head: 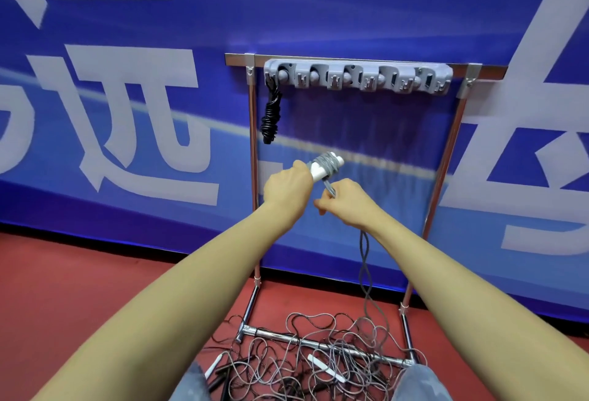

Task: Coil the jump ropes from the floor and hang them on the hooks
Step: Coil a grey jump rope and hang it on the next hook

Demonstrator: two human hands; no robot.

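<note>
The left hand (287, 188) is gripping white handles (322, 168); the right hand (345, 201) is pinching the gray rope (365, 260) below the hooks (358, 77).

Head view, forward-down, near hands (318, 190)

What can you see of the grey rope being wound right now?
The grey rope is a thin cord, plastic-looking, with white handles. Several turns are wrapped tightly around the handles, which the left hand grips, tilted up to the right, in front of the rack. From the wrap a strand runs down into the right hand, which pinches it. Below that hand a loose twisted double strand hangs to the floor and joins the tangle there.
</note>
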